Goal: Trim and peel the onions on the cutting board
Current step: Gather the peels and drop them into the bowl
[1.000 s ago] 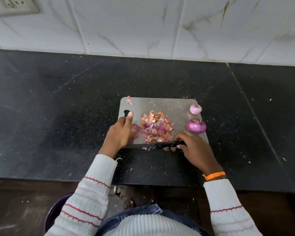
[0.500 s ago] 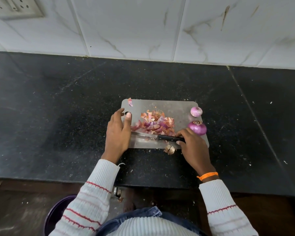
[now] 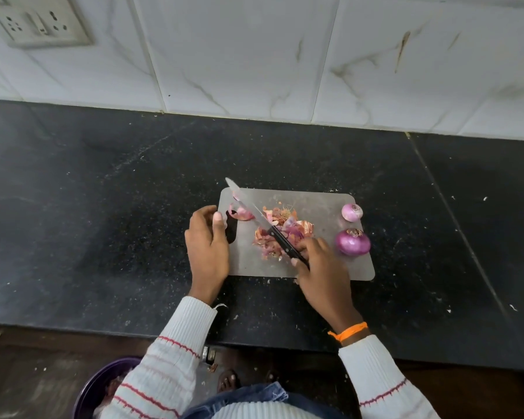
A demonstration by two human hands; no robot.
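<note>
The cutting board's (image 3: 321, 267) left edge is gripped by the left hand (image 3: 208, 252); one knife (image 3: 265, 223) is gripped by the right hand (image 3: 321, 267) over a peel pile (image 3: 285, 229). Two onions (image 3: 353, 242) (image 3: 351, 212) are seen along the board's right edge.

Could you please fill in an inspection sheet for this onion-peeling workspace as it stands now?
Surface: black stone counter, speckled with crumbs.
Job's things: grey cutting board; two peeled onions at its right edge; knife lying diagonally across the peel pile.
Clutter: loose peel near the board's handle slot.
Hands: left hand grips the board's left edge; right hand holds the knife handle.
Cables: nothing seen.
Surroundings: marble-look wall tiles, wall socket, purple bin below the counter.
</note>
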